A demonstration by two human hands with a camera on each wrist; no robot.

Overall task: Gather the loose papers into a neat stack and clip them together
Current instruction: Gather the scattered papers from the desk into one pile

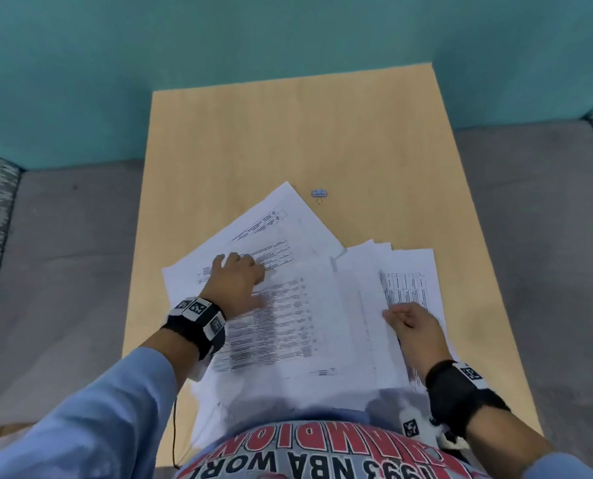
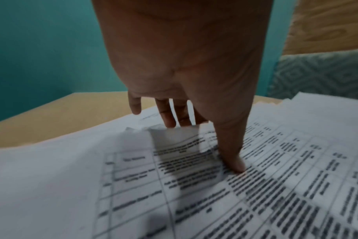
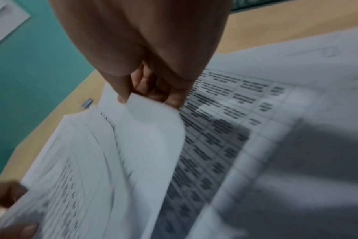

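Binder clip beyond papers, nearer right hand, which pinches sheet edges; left hand presses flat, fingers spread.

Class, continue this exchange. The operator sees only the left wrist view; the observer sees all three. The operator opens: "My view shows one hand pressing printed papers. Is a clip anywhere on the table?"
Observer: Yes. In the head view a small binder clip lies on the wooden table, just beyond the papers, with neither hand on it.
Operator: And the right hand?
Observer: The right hand pinches the edge of one sheet, which curves up off the pile.
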